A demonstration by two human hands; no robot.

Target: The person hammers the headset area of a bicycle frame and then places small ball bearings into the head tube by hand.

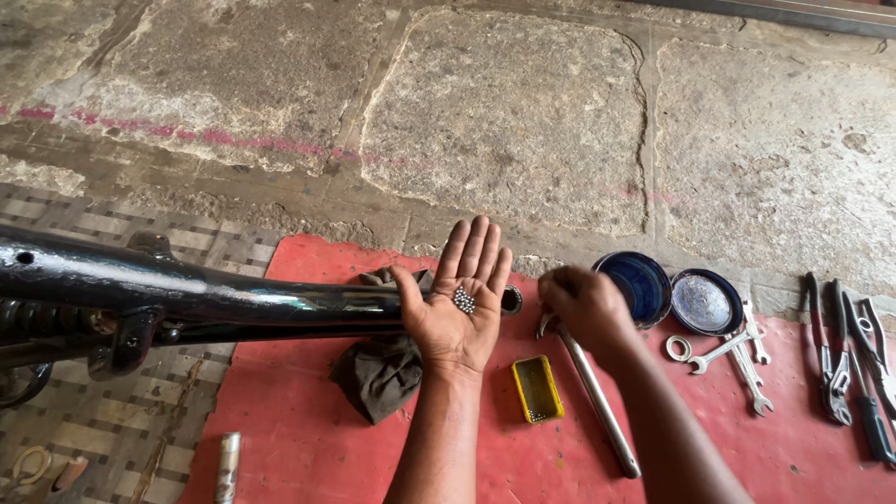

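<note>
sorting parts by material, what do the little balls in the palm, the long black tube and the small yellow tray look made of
Little balls in the open left hand: likely polished steel, silvery with bright glints. Long black tube: probably metal under glossy black paint, given its sharp reflections. Small yellow tray: possibly plastic or painted tin; the flat, even colour leaves it open.

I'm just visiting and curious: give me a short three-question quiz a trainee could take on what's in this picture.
1. True or false: the left hand lies palm up with small steel balls on it.
2. What lies on the red mat between the two forearms? A) a yellow tray B) a green bottle C) a white cup
3. Fill in: the black tube rests beside a dark ____.

Key: 1 true. 2 A. 3 rag.
</note>
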